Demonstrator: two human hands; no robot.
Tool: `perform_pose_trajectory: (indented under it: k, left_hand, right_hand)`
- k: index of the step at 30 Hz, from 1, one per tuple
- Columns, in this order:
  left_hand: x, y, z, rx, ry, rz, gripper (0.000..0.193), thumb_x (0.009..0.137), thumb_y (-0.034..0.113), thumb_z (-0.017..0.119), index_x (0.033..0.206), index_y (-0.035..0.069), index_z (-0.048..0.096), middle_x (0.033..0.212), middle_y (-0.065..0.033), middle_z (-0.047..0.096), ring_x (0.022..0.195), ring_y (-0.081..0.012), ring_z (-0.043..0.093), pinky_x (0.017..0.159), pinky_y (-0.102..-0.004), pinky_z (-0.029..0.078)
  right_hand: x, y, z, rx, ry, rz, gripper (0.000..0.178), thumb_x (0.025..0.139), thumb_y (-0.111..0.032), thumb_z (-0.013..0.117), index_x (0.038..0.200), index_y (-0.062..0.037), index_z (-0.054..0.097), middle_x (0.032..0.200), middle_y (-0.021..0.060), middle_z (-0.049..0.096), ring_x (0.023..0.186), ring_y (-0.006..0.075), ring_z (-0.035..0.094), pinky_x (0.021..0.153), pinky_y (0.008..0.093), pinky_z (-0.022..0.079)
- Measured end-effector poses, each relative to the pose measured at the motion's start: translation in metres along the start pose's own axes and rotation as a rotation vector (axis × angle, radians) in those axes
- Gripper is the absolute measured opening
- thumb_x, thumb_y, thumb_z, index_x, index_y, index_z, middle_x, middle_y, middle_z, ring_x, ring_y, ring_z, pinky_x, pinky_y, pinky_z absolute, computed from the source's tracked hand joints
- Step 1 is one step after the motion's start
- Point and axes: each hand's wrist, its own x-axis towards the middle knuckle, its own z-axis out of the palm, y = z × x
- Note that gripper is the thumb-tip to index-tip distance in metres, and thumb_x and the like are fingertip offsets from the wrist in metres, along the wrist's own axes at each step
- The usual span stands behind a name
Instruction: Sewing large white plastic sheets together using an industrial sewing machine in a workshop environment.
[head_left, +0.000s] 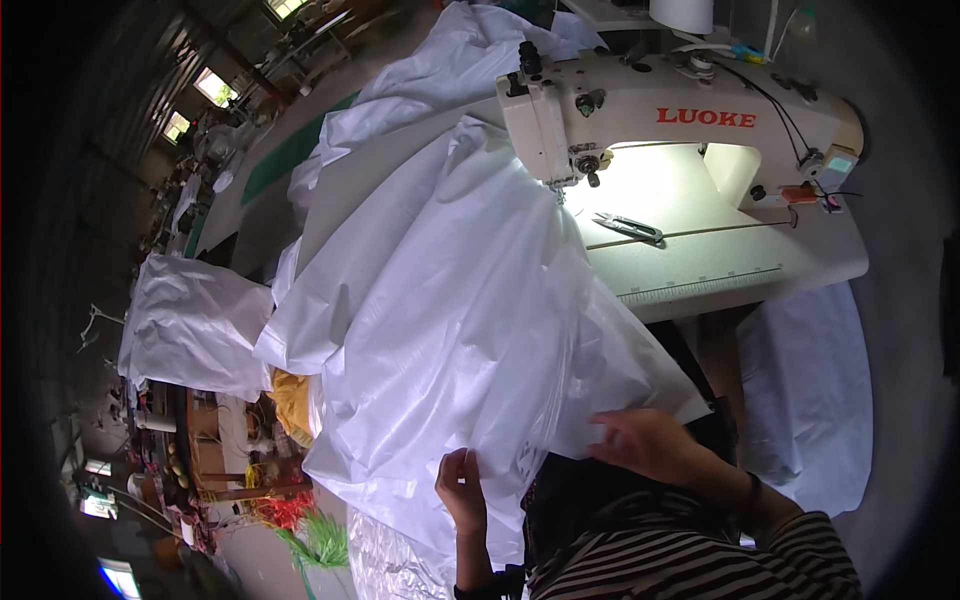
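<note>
A large white sheet of thin, shiny material [430, 290] drapes from the sewing machine [690, 120] down toward my lap. Its upper part lies at the needle [560, 195], under the lit head. At the sheet's lower edge, my left hand [461, 490] is closed with thumb and fingers pinching the material. My right hand [645, 443] is over the sheet's lower right part, its fingers apart and slightly blurred. Whether those fingertips touch the material is hard to see. On the machine bed [700, 255] lies a pair of thread snips [630, 228], away from both hands.
More white material [430, 70] is heaped behind the machine, and another piece [195, 325] hangs at the left. White material [805, 400] also hangs below the bed on the right. Red strands [285, 510] and green strands [318, 542] lie at lower left.
</note>
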Motion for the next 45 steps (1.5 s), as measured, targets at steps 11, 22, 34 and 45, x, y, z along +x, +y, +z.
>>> perform_pose_trajectory:
  k: [11, 22, 34, 45]
  left_hand:
    - [-0.038, 0.033, -0.063, -0.215, -0.14, -0.247, 0.011, 0.093, 0.005, 0.064, 0.1, -0.002, 0.067, 0.073, -0.0073, 0.067, 0.063, -0.0119, 0.061, 0.06, -0.0276, 0.049]
    - [-0.054, 0.11, -0.039, -0.628, -0.691, -0.249, 0.024, 0.1, 0.007, 0.057, 0.121, -0.007, 0.058, 0.1, -0.0095, 0.067, 0.091, -0.0124, 0.061, 0.077, -0.0273, 0.052]
    - [-0.057, 0.123, -0.036, -0.166, -0.341, 0.469, 0.01, 0.09, -0.001, 0.067, 0.1, -0.005, 0.067, 0.089, -0.0129, 0.07, 0.075, -0.0248, 0.069, 0.065, -0.0363, 0.055]
    - [-0.064, 0.123, -0.029, -0.612, -0.691, 0.058, 0.014, 0.085, -0.003, 0.068, 0.098, -0.004, 0.064, 0.085, -0.0146, 0.062, 0.074, -0.0231, 0.062, 0.065, -0.0309, 0.051]
  right_hand:
    - [-0.007, -0.01, 0.032, 0.15, -0.102, -0.51, 0.022, 0.093, -0.029, 0.068, 0.097, -0.008, 0.069, 0.096, 0.0121, 0.063, 0.093, 0.0284, 0.063, 0.076, 0.0401, 0.052]
    - [-0.046, -0.032, 0.066, -0.167, -0.272, -0.699, 0.017, 0.092, -0.019, 0.056, 0.105, -0.0081, 0.06, 0.087, 0.0089, 0.064, 0.062, 0.0261, 0.065, 0.051, 0.0382, 0.052]
    - [-0.113, 0.06, -0.001, -0.471, 0.154, -0.376, 0.019, 0.083, -0.028, 0.075, 0.087, -0.015, 0.063, 0.069, 0.0063, 0.062, 0.06, 0.0239, 0.066, 0.053, 0.0356, 0.052]
    - [-0.064, -0.04, 0.021, -0.494, -0.165, -0.945, 0.016, 0.093, -0.025, 0.06, 0.092, -0.0094, 0.057, 0.086, 0.004, 0.065, 0.078, 0.0211, 0.069, 0.066, 0.0312, 0.057]
